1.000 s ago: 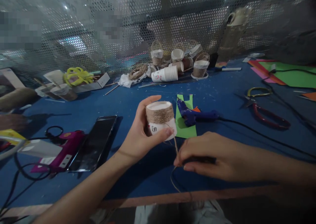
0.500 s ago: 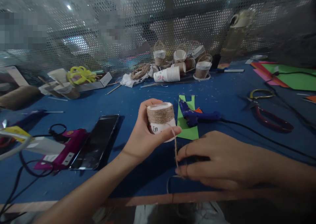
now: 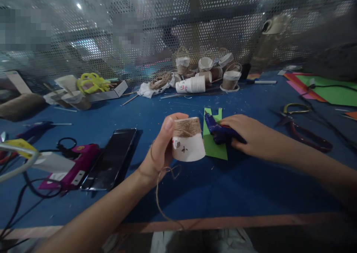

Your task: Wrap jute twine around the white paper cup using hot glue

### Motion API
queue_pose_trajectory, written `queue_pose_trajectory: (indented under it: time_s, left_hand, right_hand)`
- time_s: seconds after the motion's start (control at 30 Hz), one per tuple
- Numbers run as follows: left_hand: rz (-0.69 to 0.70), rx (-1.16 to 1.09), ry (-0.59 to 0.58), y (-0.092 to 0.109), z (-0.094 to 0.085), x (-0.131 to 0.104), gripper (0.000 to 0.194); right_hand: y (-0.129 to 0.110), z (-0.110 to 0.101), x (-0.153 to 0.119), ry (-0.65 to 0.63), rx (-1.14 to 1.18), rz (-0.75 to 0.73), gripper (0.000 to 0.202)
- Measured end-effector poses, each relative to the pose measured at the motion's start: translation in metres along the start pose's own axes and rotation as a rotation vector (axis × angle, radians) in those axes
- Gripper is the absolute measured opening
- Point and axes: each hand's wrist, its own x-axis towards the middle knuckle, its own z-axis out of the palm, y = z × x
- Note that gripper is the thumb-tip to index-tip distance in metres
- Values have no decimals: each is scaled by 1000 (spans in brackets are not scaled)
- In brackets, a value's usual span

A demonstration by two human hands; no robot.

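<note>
Snugly, coarse twine (image 3: pixel 192 128) rings the tapered paper cup (image 3: pixel 190 149).

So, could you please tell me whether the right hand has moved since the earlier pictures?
Yes: judged against the table's front edge, the right hand has moved farther away, from the twine to the blue glue gun.

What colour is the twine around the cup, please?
The twine is brown, seen in the head view.
</note>
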Motion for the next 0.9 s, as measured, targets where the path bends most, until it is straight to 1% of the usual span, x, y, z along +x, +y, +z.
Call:
queue_pose_trajectory:
  time_s: [0.1,0.17,0.23,0.33,0.57,0.7,0.77,0.9]
  left_hand:
    - [-112,-15,-24,2,2,-2,62]
    - [-173,-29,-80,0,-1,-2,64]
    - [-194,-59,-172,-4,-6,-2,64]
    - [-206,-65,-226,-8,-10,-1,64]
    - [-298,2,-207,-2,-3,-4,66]
    - [-342,65,-240,-2,-3,-3,68]
    - [-346,73,-249,-3,-5,-2,68]
    - [-328,71,-268,-4,-5,-1,69]
  right_hand:
    - [0,-3,3,-4,35,37,40]
    - [-1,-7,4,-11,60,65,36]
    - [-1,-9,4,-17,79,94,35]
    - [1,-10,3,-18,95,132,38]
    - [1,-9,1,-13,152,169,38]
    - [-4,-13,1,55,190,201,41]
    - [-7,-15,2,90,219,216,42]
    - [-10,-19,3,94,263,236,41]
